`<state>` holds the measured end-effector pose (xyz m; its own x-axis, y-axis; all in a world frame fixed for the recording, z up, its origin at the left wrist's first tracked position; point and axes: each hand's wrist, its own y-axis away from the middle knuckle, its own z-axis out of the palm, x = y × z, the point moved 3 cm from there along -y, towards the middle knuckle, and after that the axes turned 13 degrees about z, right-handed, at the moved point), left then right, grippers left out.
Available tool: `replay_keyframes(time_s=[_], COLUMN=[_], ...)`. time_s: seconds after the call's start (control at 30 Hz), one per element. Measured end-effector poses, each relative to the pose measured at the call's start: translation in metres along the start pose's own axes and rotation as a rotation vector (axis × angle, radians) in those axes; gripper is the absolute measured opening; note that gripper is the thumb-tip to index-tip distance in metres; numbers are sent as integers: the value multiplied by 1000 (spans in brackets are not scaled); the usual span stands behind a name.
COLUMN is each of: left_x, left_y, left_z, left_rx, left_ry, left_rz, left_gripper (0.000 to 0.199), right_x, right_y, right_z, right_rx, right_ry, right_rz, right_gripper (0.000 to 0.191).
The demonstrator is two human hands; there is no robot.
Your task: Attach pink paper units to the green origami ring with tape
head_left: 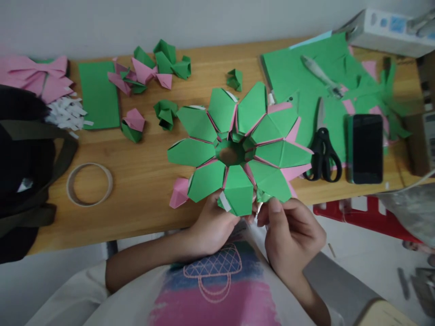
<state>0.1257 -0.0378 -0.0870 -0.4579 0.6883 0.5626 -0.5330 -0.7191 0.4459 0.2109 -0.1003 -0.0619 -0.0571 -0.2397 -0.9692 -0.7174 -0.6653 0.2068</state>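
A green and pink folded-paper flower (204,181) is held above the table's front edge, its several pointed petals spread around an open round centre. My left hand (214,226) grips its near petal from below, with the fingertips partly hidden behind the paper. A small white strip (224,202) sits on that petal. At the neighbouring petal to the right, my right hand (290,235) is closed, thumb against forefinger, on the crumpled green lower edge. A pink folded paper piece (179,193) shows just left of the flower.
Scissors (322,151) and a phone (366,148) lie at right near green sheets (288,63) and a pen-like tool (321,74). Left are a tape roll (70,185), white strips (66,113), a green stack (98,97) and a black bag (27,149). Folded pieces (165,56) lie behind.
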Motion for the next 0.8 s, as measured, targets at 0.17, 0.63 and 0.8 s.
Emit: replay_keyframes(time_s=[0.17, 0.63, 0.8], left_x=[2, 8, 8], left_y=[2, 2, 3], left_z=[0, 3, 2], left_rx=[-6, -43, -35], left_ry=[3, -220, -309], left_rz=[45, 172, 267], left_gripper=[32, 17, 21], right_x=[1, 5, 3], right_y=[0, 2, 0], right_z=[-2, -7, -4], right_rx=[-3, -49, -96], right_ry=[41, 73, 15], right_rz=[-29, -58, -62], right_gripper=[18, 14, 14])
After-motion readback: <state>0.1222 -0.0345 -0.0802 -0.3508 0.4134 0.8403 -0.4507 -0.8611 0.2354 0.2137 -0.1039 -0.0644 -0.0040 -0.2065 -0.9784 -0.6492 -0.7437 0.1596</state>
